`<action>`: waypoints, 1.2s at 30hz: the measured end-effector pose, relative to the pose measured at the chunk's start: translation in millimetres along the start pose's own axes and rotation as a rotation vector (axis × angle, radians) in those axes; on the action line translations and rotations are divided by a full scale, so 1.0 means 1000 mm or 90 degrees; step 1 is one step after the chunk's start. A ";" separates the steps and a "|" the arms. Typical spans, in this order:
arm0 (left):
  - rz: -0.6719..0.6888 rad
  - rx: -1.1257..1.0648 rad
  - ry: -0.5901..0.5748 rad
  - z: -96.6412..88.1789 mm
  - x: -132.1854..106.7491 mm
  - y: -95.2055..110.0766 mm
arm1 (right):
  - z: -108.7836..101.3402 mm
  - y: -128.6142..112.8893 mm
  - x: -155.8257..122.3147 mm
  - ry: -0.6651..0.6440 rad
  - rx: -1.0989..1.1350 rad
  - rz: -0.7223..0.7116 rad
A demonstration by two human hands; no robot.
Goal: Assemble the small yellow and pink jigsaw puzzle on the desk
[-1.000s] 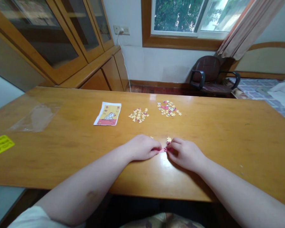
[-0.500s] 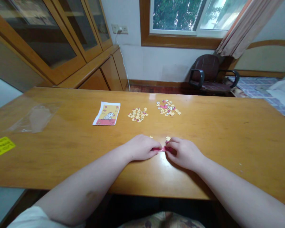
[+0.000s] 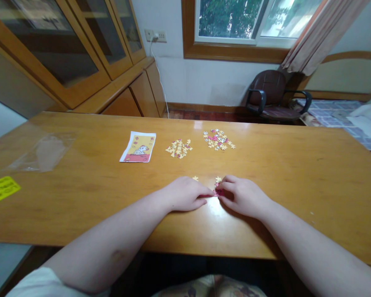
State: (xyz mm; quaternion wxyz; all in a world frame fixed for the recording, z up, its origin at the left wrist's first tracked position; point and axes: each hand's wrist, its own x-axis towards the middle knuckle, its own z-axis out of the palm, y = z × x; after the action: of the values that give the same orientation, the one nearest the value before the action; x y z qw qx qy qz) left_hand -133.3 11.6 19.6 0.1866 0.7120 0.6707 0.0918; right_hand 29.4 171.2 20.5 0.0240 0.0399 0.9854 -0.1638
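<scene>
Both my hands rest on the wooden table (image 3: 297, 185), fingertips meeting. My left hand (image 3: 185, 194) and my right hand (image 3: 243, 196) pinch small pink puzzle pieces (image 3: 218, 192) between them, pressed together on the tabletop. Two loose yellow pieces (image 3: 218, 179) lie just beyond my fingers. Farther back lie a yellowish pile of pieces (image 3: 178, 148), a pink and yellow pile (image 3: 218, 140), and a small reference picture card (image 3: 138, 147).
A clear plastic bag (image 3: 41, 152) and a yellow slip (image 3: 1, 189) lie at the table's left. A dark office chair (image 3: 272, 99) stands behind the table under the window. Wooden cabinets (image 3: 80, 53) line the left wall.
My hands have closed in on each other, so less of the pink pieces shows between the fingertips. The view shifted slightly.
</scene>
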 end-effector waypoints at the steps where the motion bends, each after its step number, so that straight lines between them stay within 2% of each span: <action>1: 0.003 0.000 0.000 0.000 0.000 0.000 | 0.000 0.000 0.000 -0.001 0.001 -0.001; 9: 0.010 -0.003 -0.002 -0.001 0.000 0.000 | 0.000 0.000 0.000 0.012 0.015 -0.008; 14: -0.032 0.005 0.024 -0.005 0.000 0.000 | -0.001 0.000 -0.002 0.024 0.040 -0.065; 18: -0.029 0.024 0.021 -0.005 0.000 -0.001 | 0.000 -0.001 -0.004 0.007 0.048 -0.104; 26: -0.028 0.028 0.012 -0.004 0.000 -0.001 | 0.001 -0.001 -0.003 -0.016 0.036 -0.099; 31: -0.028 0.028 0.017 -0.004 0.000 -0.002 | -0.002 0.001 -0.003 0.011 0.043 -0.090; 36: -0.115 0.057 0.037 -0.010 -0.003 -0.006 | 0.000 0.002 -0.003 0.011 0.030 -0.085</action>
State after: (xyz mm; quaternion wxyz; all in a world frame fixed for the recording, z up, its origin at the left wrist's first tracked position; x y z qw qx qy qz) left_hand -142.5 10.6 26.5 0.1423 0.6532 0.7408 0.0653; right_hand 32.5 173.1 20.4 0.0033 -0.0237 0.9819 -0.1880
